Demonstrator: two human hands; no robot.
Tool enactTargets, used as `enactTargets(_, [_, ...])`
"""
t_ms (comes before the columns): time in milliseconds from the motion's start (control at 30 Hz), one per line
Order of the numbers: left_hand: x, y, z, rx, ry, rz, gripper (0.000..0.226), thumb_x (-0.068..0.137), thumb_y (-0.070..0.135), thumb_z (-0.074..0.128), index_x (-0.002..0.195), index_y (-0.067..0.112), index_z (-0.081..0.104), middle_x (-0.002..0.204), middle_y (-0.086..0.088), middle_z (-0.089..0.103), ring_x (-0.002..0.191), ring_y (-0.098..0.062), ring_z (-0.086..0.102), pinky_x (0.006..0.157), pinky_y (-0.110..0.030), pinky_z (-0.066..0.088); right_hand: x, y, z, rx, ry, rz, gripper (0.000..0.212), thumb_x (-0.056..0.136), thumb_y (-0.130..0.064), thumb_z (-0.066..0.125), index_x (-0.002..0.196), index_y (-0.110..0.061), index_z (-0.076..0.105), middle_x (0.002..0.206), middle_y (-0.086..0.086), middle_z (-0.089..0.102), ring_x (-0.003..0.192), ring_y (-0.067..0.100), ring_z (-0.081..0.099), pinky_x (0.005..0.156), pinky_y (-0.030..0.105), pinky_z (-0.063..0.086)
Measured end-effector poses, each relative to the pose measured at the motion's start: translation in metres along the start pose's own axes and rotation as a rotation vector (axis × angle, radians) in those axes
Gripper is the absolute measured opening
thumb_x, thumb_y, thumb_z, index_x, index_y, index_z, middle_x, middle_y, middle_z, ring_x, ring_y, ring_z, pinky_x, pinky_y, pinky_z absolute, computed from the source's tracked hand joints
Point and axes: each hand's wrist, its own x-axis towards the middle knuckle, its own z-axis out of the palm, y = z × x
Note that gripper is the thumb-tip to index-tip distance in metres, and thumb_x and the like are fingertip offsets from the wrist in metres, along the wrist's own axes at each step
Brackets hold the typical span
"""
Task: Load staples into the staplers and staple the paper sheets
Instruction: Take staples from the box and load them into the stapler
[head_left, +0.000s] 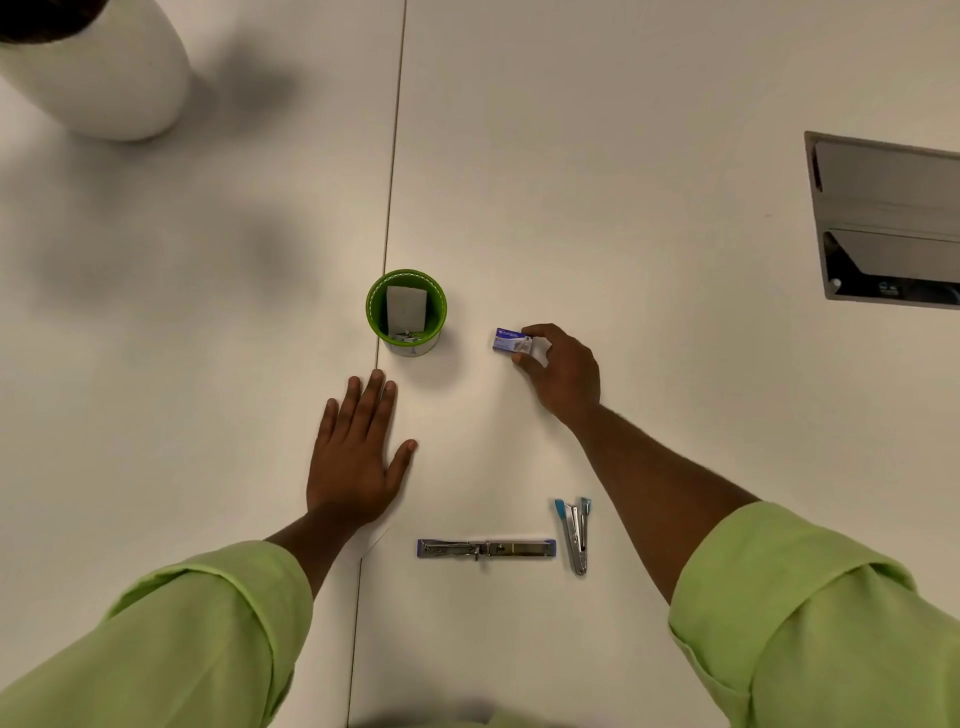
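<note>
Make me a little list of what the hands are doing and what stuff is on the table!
left hand: flat on the table, fingers straight
right hand: pinches the small staple box
green cup: upright, beyond the left hand, a white card inside
purple stapler: opened out flat, untouched
blue stapler: lies right of the purple one, untouched

Small purple-and-white staple box (511, 341), lying on the white counter (649, 156), pinched at its right end. Purple stapler (486, 548) swung fully open, stretched flat left to right near the front edge, metal channel facing up. Just beside its right end, a small silver stapler (575, 535) with blue tips, partly open, pointing away.
</note>
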Motion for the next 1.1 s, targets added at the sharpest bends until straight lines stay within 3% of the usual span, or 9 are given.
enactTargets(267, [0.0,-0.001,-0.001,0.009,0.003,-0.005,0.077,0.1,0.059,0.03,0.162,0.022,0.005,0.171,0.002,-0.001,0.158,-0.022,-0.001,0.126,-0.044,0.008,0.0,0.004,-0.002,0.058,0.0,-0.008,0.039,0.086,-0.032,0.074,0.124,-0.034,0.064,0.061,-0.021,0.04,0.062,0.003,0.045,0.069,0.024,0.039])
enactTargets(400, [-0.001,-0.002,-0.003,0.005,0.011,-0.003,0.076,0.1,0.057,0.03,0.162,0.022,0.006,0.171,0.002,-0.001,0.158,-0.023,-0.001,0.126,-0.044,0.007,-0.005,0.003,-0.007,0.114,0.024,0.053,0.049,0.085,-0.034,0.077,0.13,-0.032,0.058,0.064,-0.015,0.042,0.061,0.005,0.047,0.061,0.014,0.036])
enactTargets(567, [-0.001,0.001,-0.005,0.012,-0.033,-0.002,0.074,0.101,0.058,0.026,0.162,0.023,0.003,0.171,0.002,-0.003,0.157,-0.022,-0.004,0.126,-0.046,0.009,-0.028,0.003,-0.006,0.224,0.082,0.263,0.032,0.087,-0.018,0.072,0.117,-0.017,0.061,0.073,-0.004,0.057,0.072,0.013,0.057,0.079,0.027,0.048])
enactTargets(700, [0.003,0.001,-0.012,0.007,-0.09,-0.003,0.075,0.101,0.059,0.024,0.162,0.022,0.001,0.17,0.001,-0.006,0.157,-0.021,-0.009,0.127,-0.046,0.006,-0.063,0.004,-0.001,0.421,0.035,0.364,0.019,0.092,-0.006,0.058,0.108,-0.011,0.068,0.093,0.01,0.071,0.075,0.023,0.071,0.081,0.042,0.061])
enactTargets(867, [0.002,0.004,-0.022,-0.001,-0.153,-0.013,0.076,0.102,0.057,0.025,0.162,0.019,-0.001,0.169,-0.001,-0.011,0.156,-0.022,-0.012,0.127,-0.044,0.001,-0.129,0.0,0.006,0.577,0.011,0.335,0.019,0.097,0.0,0.053,0.105,-0.008,0.068,0.089,0.02,0.073,0.072,0.021,0.07,0.074,0.035,0.062])
enactTargets(967, [0.002,0.004,-0.03,0.003,-0.18,-0.01,0.075,0.104,0.05,0.034,0.162,0.016,0.001,0.17,-0.004,-0.008,0.157,-0.025,-0.008,0.127,-0.045,0.003,-0.163,0.003,0.007,0.581,-0.044,0.319,0.021,0.097,0.0,0.053,0.107,-0.012,0.068,0.085,0.012,0.074,0.072,0.019,0.071,0.069,0.029,0.062])
enactTargets(1100, [-0.01,0.015,-0.034,-0.009,-0.184,-0.013,0.074,0.103,0.044,0.04,0.161,0.01,0.008,0.17,-0.007,-0.002,0.157,-0.027,-0.001,0.127,-0.044,0.004,-0.195,0.006,0.007,0.459,-0.172,0.224,0.033,0.091,0.005,0.051,0.099,-0.019,0.071,0.08,0.001,0.072,0.071,0.014,0.069,0.07,0.033,0.06])
